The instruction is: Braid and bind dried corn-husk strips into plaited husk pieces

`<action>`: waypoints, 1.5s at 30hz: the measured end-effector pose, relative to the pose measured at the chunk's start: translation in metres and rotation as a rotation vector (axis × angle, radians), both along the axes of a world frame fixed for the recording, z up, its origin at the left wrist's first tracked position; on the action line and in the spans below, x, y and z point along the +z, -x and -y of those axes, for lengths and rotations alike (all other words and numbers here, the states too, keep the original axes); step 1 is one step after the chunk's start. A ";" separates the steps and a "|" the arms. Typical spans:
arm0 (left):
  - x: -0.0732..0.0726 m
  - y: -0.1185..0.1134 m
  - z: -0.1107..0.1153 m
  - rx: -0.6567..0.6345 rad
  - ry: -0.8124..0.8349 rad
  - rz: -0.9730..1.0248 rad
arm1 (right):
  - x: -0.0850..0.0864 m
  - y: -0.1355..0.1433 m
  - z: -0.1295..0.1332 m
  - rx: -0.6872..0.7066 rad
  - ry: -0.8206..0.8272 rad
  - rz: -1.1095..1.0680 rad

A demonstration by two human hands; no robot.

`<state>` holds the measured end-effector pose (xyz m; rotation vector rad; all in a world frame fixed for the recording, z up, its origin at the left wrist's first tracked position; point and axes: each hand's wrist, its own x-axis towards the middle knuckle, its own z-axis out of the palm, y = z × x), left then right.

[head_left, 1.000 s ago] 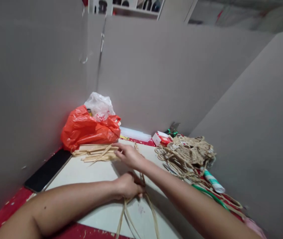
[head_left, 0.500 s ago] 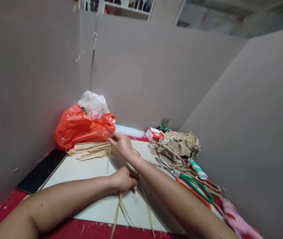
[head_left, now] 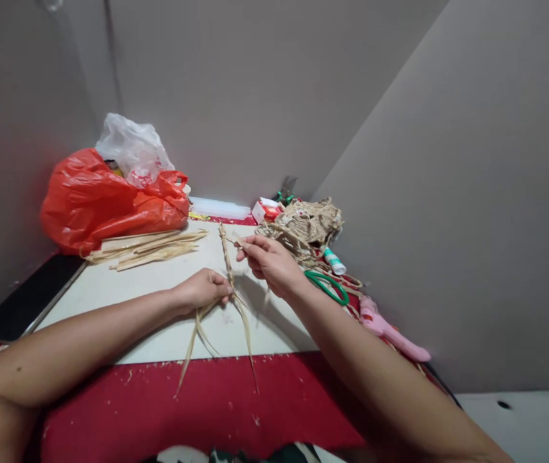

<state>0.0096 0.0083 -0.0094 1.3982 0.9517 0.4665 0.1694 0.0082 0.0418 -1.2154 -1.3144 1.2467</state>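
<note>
Two plastic bags sit at the far left of our red worktop [head_left: 197, 405]: a bulging orange bag [head_left: 105, 206] and a white bag [head_left: 132, 145] rising above it, whether from inside or from behind we cannot tell. Something dark and yellow [head_left: 114, 167] peeps out between them; the rest of their contents is hidden. Farther right stands a small red-and-white box [head_left: 267, 210], and we cannot see what it holds. Before us a braided cord [head_left: 226, 254] runs along the pale board [head_left: 148, 334], its loose ends [head_left: 245, 325] trailing over the near edge. Our left hand [head_left: 209, 289] pinches the cord near its lower end. Our right hand [head_left: 269, 260] grips a thin strip [head_left: 238, 240] between thumb and fingers, just right of the cord. Flat strips [head_left: 151, 251] lie piled before the orange bag, and a heap of rope [head_left: 310, 222] lies beside the box.
</note>
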 end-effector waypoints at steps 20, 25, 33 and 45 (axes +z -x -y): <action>-0.005 0.002 0.009 0.130 0.053 0.108 | -0.031 -0.006 0.043 -0.056 0.060 -0.090; 0.000 0.002 0.011 0.174 0.210 0.158 | -0.035 -0.002 0.052 -0.021 -0.115 0.103; 0.005 0.002 0.011 0.197 0.335 0.286 | -0.048 -0.006 0.055 -0.066 -0.516 0.692; 0.003 0.004 0.008 0.180 0.383 0.314 | -0.053 -0.005 0.056 -0.076 -0.715 1.017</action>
